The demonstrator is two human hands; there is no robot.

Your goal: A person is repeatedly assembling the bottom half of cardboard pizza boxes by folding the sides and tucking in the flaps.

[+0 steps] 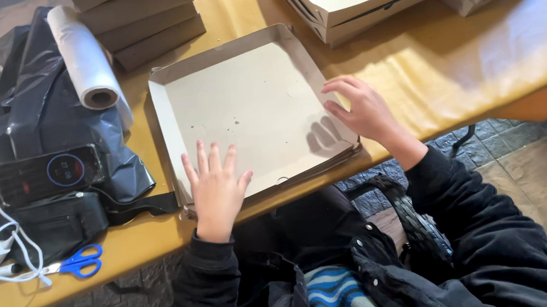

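Cardboard box tray (245,107), table's near edge: our left hand (215,187) flat, fingers spread; right hand (362,110) curled on its side wall. Risk: wall creasing under uneven pressure.

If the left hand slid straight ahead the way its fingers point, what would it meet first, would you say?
Probably the far raised wall of the cardboard box tray that the left hand lies on; depth is uncertain.

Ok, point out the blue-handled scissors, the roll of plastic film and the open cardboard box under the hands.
blue-handled scissors (80,262), head view, on the handle loops.
roll of plastic film (82,55), head view, mid-roll.
open cardboard box (248,107), head view, bare floor.
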